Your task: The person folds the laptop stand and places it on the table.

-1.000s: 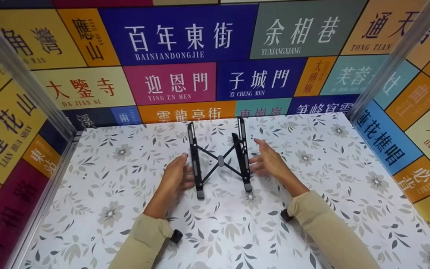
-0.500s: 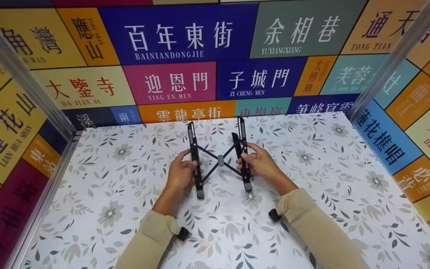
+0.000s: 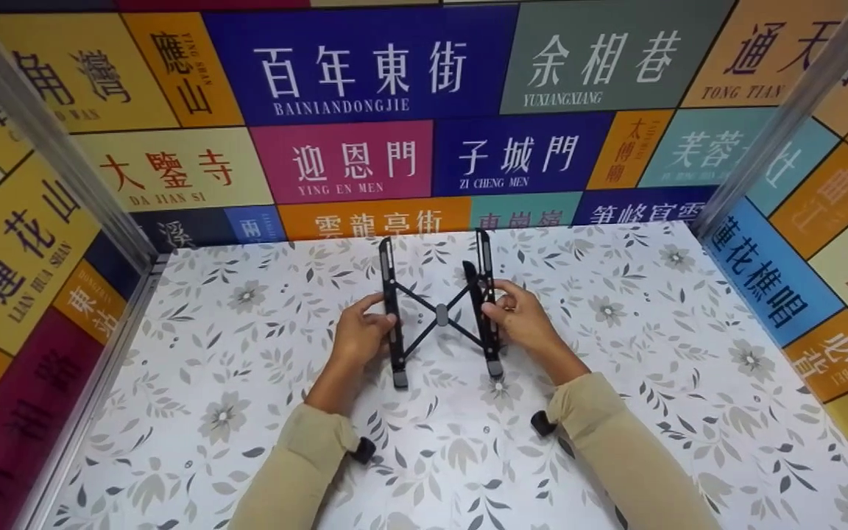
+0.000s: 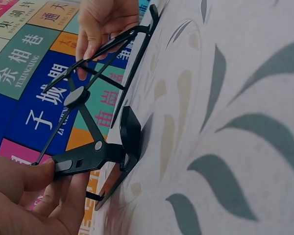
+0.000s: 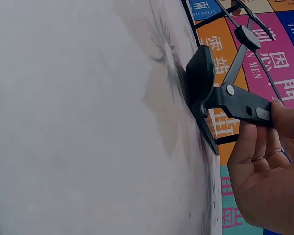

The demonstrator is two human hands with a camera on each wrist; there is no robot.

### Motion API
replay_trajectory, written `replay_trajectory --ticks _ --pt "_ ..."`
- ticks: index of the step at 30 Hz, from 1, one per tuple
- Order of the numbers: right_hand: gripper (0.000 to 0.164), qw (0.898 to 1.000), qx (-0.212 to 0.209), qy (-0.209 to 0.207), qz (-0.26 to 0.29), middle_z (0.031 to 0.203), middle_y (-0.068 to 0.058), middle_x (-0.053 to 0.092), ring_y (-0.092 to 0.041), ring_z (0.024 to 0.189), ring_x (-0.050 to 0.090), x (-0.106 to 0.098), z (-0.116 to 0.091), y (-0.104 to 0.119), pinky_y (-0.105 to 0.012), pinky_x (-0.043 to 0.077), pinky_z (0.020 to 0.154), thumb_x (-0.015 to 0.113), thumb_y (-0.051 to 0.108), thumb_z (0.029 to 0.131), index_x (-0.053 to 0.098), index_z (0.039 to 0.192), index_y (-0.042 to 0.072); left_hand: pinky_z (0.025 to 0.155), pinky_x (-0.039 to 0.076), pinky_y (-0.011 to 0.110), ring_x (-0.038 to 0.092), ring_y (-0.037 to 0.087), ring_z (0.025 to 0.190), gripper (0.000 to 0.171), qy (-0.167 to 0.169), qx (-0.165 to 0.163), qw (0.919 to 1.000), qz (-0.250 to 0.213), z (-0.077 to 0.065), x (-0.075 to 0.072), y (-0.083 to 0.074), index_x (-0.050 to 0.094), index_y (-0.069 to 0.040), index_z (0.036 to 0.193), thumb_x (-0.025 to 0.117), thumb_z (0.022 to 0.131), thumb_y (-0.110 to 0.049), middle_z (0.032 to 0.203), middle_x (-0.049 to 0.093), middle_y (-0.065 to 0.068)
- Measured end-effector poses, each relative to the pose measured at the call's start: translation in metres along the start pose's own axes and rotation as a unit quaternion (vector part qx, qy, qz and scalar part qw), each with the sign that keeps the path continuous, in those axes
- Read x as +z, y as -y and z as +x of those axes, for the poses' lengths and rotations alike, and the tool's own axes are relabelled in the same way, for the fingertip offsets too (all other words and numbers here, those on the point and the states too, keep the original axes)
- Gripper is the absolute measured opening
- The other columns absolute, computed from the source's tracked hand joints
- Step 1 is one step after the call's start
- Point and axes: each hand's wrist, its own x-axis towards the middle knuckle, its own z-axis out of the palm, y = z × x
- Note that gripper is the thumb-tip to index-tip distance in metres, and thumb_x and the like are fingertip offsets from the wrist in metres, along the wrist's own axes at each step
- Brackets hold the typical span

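Observation:
A black folding laptop stand (image 3: 442, 315) stands unfolded on the table, its crossed bars meeting at a grey oval hub. My left hand (image 3: 358, 335) pinches the stand's left side arm between thumb and fingers. On the opposite side, my right hand (image 3: 531, 324) grips the right arm the same way. In the left wrist view, the left thumb lies on top of the black arm (image 4: 78, 161) with fingers beneath it. The right wrist view has the right hand's thumb and fingers around the end of the other arm (image 5: 245, 105). Some fingertips are hidden behind the arms.
The table (image 3: 196, 353) has a white cover printed with leaves and flowers. A wall of coloured panels (image 3: 365, 62) with Chinese lettering rises behind it and continues along both sides. Metal posts (image 3: 777, 118) stand at the back corners.
One second ago both hands were beside the stand with fingers extended. They moved inward and took hold of its two side arms. The stand has stayed in place; the head view shifted slightly.

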Motion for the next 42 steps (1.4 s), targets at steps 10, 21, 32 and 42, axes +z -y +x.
replay_trajectory --ticks 10,21,32,42 --pt "0.042 0.998 0.027 -0.019 -0.05 0.073 0.001 0.054 -0.016 0.066 0.057 -0.014 -0.014 0.003 -0.032 0.053 0.057 0.067 0.009 0.098 0.057 0.139 0.009 0.062 0.058 0.032 0.071 0.021 0.074 0.049 0.024 0.028 0.9987 0.036 -0.002 0.015 -0.003 0.06 -0.017 0.142 0.066 0.096 -0.002 0.1 0.077 0.022" --pt "0.044 0.998 0.03 -0.026 -0.043 0.079 0.0 0.053 -0.015 0.061 0.057 -0.024 -0.023 0.001 -0.026 0.045 0.047 0.068 0.009 0.098 0.057 0.14 0.01 0.062 0.056 0.028 0.07 0.02 0.073 0.048 0.03 0.064 0.9946 0.075 -0.006 0.024 0.001 0.06 -0.017 0.141 0.066 0.096 -0.003 0.094 0.079 0.015" --pt "0.051 0.998 0.05 -0.009 -0.026 0.089 -0.003 0.047 -0.014 0.067 0.063 -0.029 -0.024 0.001 -0.032 0.059 0.059 0.07 0.012 0.097 0.054 0.145 0.009 0.051 0.054 0.026 0.064 0.015 0.059 0.046 0.031 0.099 0.9869 0.124 -0.003 0.023 0.005 0.062 -0.015 0.138 0.07 0.094 -0.005 0.079 0.07 0.008" --pt "0.05 0.997 0.048 -0.011 -0.055 0.083 -0.003 0.052 -0.016 0.066 0.061 -0.027 -0.022 0.001 -0.035 0.06 0.061 0.072 0.016 0.097 0.057 0.144 0.015 0.049 0.049 0.025 0.059 0.016 0.054 0.046 0.028 0.088 0.9889 0.116 -0.002 0.023 0.004 0.063 -0.019 0.136 0.071 0.093 -0.005 0.077 0.07 0.009"
